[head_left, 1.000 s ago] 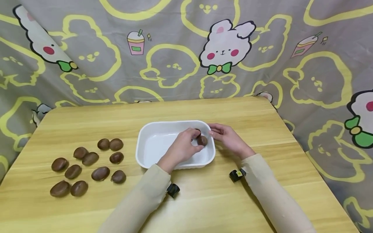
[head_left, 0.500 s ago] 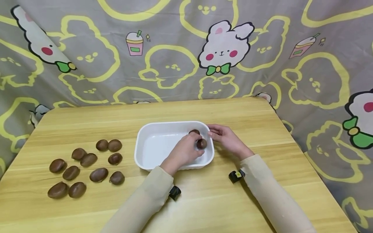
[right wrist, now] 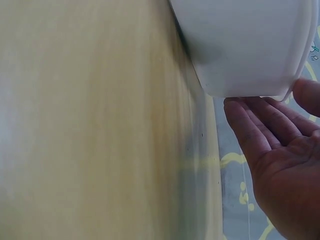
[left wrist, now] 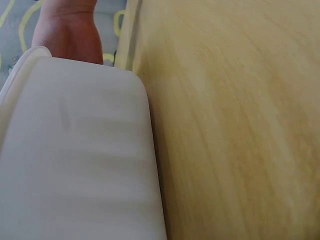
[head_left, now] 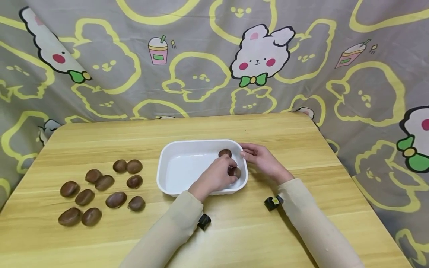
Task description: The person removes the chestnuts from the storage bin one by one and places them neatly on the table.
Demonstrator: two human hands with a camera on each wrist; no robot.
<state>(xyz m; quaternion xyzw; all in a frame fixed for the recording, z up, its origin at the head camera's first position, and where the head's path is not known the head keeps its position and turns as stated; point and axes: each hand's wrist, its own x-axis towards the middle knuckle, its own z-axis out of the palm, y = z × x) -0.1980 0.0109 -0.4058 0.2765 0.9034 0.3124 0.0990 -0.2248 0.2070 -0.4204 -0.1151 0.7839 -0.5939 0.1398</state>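
Observation:
In the head view, my left hand (head_left: 216, 175) reaches into a white tray (head_left: 197, 141), fingertips and thumb around a brown chestnut (head_left: 235, 172) at the tray's right end. Another chestnut (head_left: 225, 152) lies just behind those fingers, near the back wall. My right hand (head_left: 263, 160) holds the tray's right end from outside. In the right wrist view its fingers (right wrist: 280, 125) lie against the end wall and the thumb sits at the rim. The left wrist view shows the tray's outer side wall (left wrist: 90, 140), which hides the left fingers.
Several loose chestnuts (head_left: 116, 200) are spread over the left part of the wooden table (head_left: 214, 238). A grey patterned curtain (head_left: 197, 37) hangs behind the table and along its right side. Black wrist cameras (head_left: 204, 222) hang below both sleeves.
My left hand has moved slightly right and nearer to me inside the tray, with the chestnut shifting the same way. The chestnut behind is now more exposed. My right hand stays at the tray's end.

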